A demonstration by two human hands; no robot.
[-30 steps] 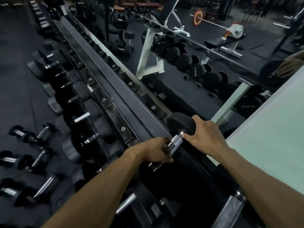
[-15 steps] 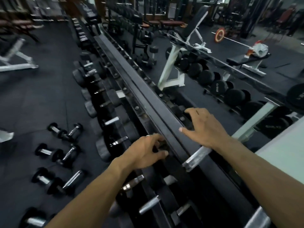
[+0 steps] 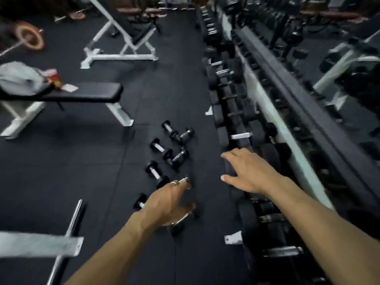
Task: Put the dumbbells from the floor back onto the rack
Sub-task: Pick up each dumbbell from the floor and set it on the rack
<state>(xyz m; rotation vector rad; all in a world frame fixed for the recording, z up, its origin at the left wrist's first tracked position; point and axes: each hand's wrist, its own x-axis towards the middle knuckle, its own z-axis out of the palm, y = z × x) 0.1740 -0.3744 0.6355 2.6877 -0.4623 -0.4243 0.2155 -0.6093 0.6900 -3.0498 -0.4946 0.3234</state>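
Both empty, the left hand [image 3: 170, 202] and right hand [image 3: 246, 171] spread open; wrap fingers round the nearest dumbbell's [image 3: 157, 174] handle, lifting squarely toward the rack [image 3: 265, 112].

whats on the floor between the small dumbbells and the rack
In the head view only bare black floor mat lies between the loose dumbbells and the rack; nothing sits in that strip.

Dumbbells [image 3: 164, 153] lie on the floor [image 3: 82, 171], just left of the rack [image 3: 242, 124]. A flat bench [image 3: 82, 94] stands further left, an incline bench [image 3: 123, 36] behind it.
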